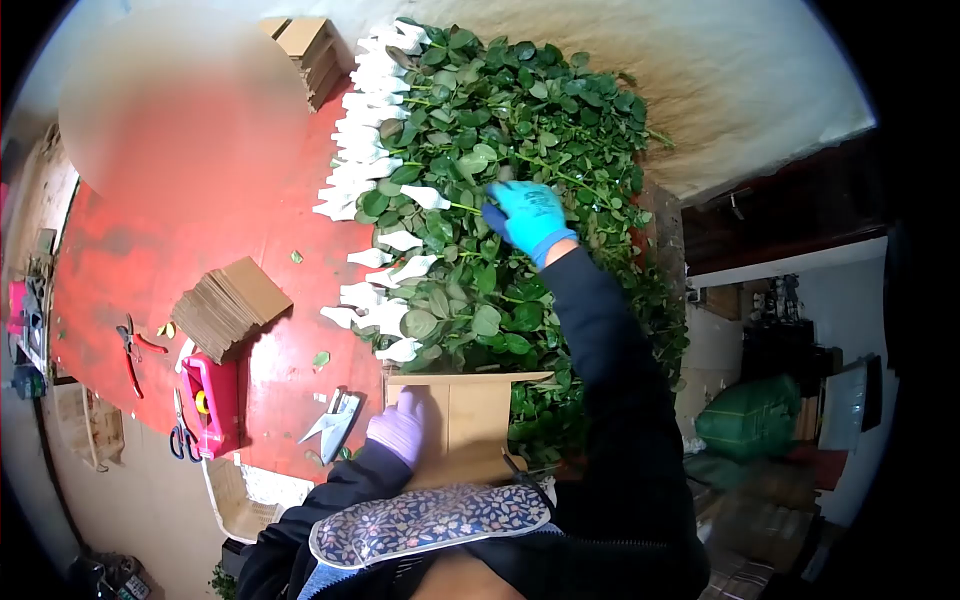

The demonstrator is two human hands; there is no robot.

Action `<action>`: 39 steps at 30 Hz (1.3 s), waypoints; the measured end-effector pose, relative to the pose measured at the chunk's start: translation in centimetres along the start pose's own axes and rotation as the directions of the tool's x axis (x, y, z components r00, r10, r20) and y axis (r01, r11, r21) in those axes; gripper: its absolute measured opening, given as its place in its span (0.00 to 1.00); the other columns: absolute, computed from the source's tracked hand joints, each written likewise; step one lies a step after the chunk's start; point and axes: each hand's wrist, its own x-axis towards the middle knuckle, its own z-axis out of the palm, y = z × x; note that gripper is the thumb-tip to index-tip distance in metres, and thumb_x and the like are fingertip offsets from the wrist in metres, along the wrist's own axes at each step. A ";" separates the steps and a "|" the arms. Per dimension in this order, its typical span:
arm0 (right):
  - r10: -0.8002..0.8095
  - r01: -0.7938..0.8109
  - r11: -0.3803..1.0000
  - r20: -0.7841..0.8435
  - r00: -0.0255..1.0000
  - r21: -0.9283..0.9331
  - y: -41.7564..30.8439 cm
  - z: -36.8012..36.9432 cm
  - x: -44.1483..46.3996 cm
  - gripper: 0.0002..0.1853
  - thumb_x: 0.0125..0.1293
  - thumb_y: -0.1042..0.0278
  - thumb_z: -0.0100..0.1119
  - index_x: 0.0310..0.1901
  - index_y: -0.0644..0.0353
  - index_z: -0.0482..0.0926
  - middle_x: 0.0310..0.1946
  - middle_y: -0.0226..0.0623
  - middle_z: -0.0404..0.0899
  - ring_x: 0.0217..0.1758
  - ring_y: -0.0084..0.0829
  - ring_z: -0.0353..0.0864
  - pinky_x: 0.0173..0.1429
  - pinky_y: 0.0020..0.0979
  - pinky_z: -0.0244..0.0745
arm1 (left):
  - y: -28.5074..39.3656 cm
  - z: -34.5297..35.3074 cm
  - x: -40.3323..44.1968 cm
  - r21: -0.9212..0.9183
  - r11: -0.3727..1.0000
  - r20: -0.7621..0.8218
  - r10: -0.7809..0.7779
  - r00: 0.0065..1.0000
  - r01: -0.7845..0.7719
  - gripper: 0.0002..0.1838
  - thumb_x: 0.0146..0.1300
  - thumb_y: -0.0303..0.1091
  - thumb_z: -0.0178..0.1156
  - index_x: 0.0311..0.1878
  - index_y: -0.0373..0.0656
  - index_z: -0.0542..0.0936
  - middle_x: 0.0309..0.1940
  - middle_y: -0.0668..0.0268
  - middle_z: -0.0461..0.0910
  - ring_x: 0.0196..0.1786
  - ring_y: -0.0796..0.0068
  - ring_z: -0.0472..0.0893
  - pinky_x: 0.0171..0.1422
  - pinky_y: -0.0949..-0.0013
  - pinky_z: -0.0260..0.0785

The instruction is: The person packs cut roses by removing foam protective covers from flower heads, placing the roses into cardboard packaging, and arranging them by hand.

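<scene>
My right hand (530, 215), in a light-blue glove, is closed on the stem of a rose (428, 197) whose bud is covered by a white net sleeve. The hand is above a wide pile of leafy green stems (520, 110), with many white-sleeved buds (365, 135) lined up along its left side. Nearer my body, my left hand (398, 428), in a lilac glove, lies on the left part of a creased cardboard sheet (475, 415), fingers stretched out. The sheet's lower part is hidden by my sleeve and a flowered cloth.
On the red table (290, 200) are a stack of folded cardboard (232, 305), a pink tape dispenser (212, 405), a stapler (338, 425), red-handled pliers (132, 355) and scissors (183, 430). More cardboard (305, 45) stands by the wall. A green sack (750, 415) sits at the right.
</scene>
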 end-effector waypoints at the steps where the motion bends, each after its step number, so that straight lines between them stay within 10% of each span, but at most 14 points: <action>1: -0.059 0.060 0.997 0.027 0.998 -0.047 -1.2 0.1 0.5 0.15 0.64 0.55 0.59 0.44 0.57 0.79 0.35 0.40 0.82 0.39 0.46 0.81 0.44 0.48 0.74 | 0.0 0.2 -0.2 0.002 1.000 0.006 0.000 1.000 0.000 0.17 0.71 0.45 0.52 0.54 0.43 0.70 0.19 0.58 0.78 0.19 0.56 0.80 0.23 0.54 0.72; 3: -0.127 0.124 0.991 -0.059 0.990 -0.052 -2.0 3.8 1.2 0.13 0.62 0.60 0.59 0.45 0.56 0.79 0.33 0.41 0.81 0.38 0.46 0.81 0.43 0.47 0.74 | 0.0 0.4 0.0 0.046 0.999 -0.022 0.022 1.000 -0.021 0.17 0.71 0.44 0.52 0.55 0.44 0.70 0.18 0.59 0.78 0.18 0.57 0.79 0.21 0.55 0.71; 6: 0.057 -0.028 0.991 0.224 0.973 -0.129 -1.9 9.1 2.8 0.08 0.60 0.70 0.56 0.42 0.56 0.77 0.32 0.44 0.81 0.35 0.47 0.81 0.39 0.49 0.74 | 0.1 0.2 0.1 0.078 0.997 -0.056 0.006 0.998 -0.002 0.16 0.70 0.45 0.53 0.54 0.46 0.72 0.16 0.62 0.76 0.16 0.59 0.78 0.19 0.56 0.70; 11: 0.060 -0.059 0.998 0.129 0.990 -0.013 -1.2 3.6 2.1 0.12 0.59 0.59 0.64 0.37 0.55 0.75 0.24 0.41 0.80 0.30 0.45 0.82 0.33 0.46 0.73 | 0.7 -1.2 0.2 -0.022 0.993 0.028 -0.112 0.993 0.113 0.15 0.69 0.47 0.54 0.50 0.47 0.72 0.17 0.58 0.78 0.16 0.56 0.79 0.20 0.53 0.71; 13: 0.149 -0.106 0.979 0.252 0.956 -0.176 -2.7 -5.2 4.1 0.14 0.58 0.57 0.66 0.41 0.55 0.76 0.29 0.40 0.81 0.32 0.42 0.82 0.36 0.43 0.73 | 0.2 0.6 -0.1 -0.032 0.998 0.014 -0.048 0.999 0.048 0.15 0.69 0.46 0.55 0.48 0.46 0.72 0.18 0.57 0.78 0.16 0.54 0.79 0.19 0.51 0.70; 15: 0.062 -0.076 0.951 -0.055 0.997 -0.298 -1.9 -6.7 5.3 0.21 0.56 0.59 0.68 0.49 0.55 0.76 0.36 0.38 0.81 0.39 0.40 0.82 0.42 0.41 0.74 | 0.5 0.4 -0.1 -0.054 0.996 -0.046 -0.071 0.996 0.068 0.14 0.68 0.46 0.56 0.46 0.46 0.72 0.17 0.56 0.78 0.16 0.54 0.79 0.19 0.52 0.70; 19: -0.221 0.191 0.964 -0.160 0.962 -0.187 -0.5 -0.2 13.1 0.30 0.54 0.62 0.68 0.60 0.56 0.72 0.57 0.45 0.74 0.61 0.46 0.73 0.62 0.49 0.67 | 1.4 -1.5 0.3 -0.059 0.983 -0.064 -0.175 0.982 0.172 0.12 0.68 0.45 0.56 0.42 0.47 0.71 0.15 0.58 0.77 0.16 0.54 0.78 0.19 0.52 0.70; 24: 0.016 -0.026 0.980 -0.051 0.999 -0.199 -0.5 3.1 18.2 0.43 0.59 0.50 0.65 0.72 0.59 0.60 0.71 0.48 0.61 0.74 0.50 0.59 0.72 0.52 0.57 | 0.6 -1.6 0.6 -0.194 0.954 0.192 -0.193 0.962 0.231 0.15 0.70 0.48 0.50 0.48 0.47 0.69 0.20 0.52 0.80 0.20 0.45 0.80 0.25 0.43 0.72; 29: -0.017 -0.027 0.884 -0.090 0.996 -0.466 -1.2 5.4 17.2 0.27 0.59 0.56 0.67 0.59 0.53 0.73 0.45 0.41 0.79 0.47 0.43 0.80 0.53 0.49 0.69 | 0.7 -0.7 0.3 -0.197 0.972 0.025 -0.125 0.992 0.127 0.15 0.69 0.46 0.54 0.45 0.45 0.69 0.16 0.53 0.76 0.15 0.51 0.77 0.17 0.48 0.67; 33: -0.091 0.075 0.940 -0.033 0.995 -0.333 -1.0 5.7 14.8 0.11 0.54 0.64 0.67 0.40 0.48 0.80 0.41 0.39 0.77 0.45 0.45 0.78 0.51 0.49 0.70 | 0.9 -1.3 0.4 -0.180 0.973 0.018 -0.141 0.990 0.142 0.14 0.68 0.46 0.55 0.43 0.45 0.69 0.15 0.55 0.75 0.14 0.53 0.77 0.17 0.49 0.67; 39: -0.083 0.057 0.990 -0.209 0.974 -0.128 -0.7 0.5 14.3 0.18 0.48 0.64 0.73 0.43 0.48 0.80 0.71 0.45 0.60 0.73 0.52 0.59 0.68 0.56 0.60 | 1.2 -1.7 0.4 -0.172 0.973 -0.007 -0.159 0.987 0.156 0.14 0.69 0.47 0.54 0.44 0.46 0.70 0.15 0.56 0.75 0.14 0.52 0.77 0.18 0.49 0.68</action>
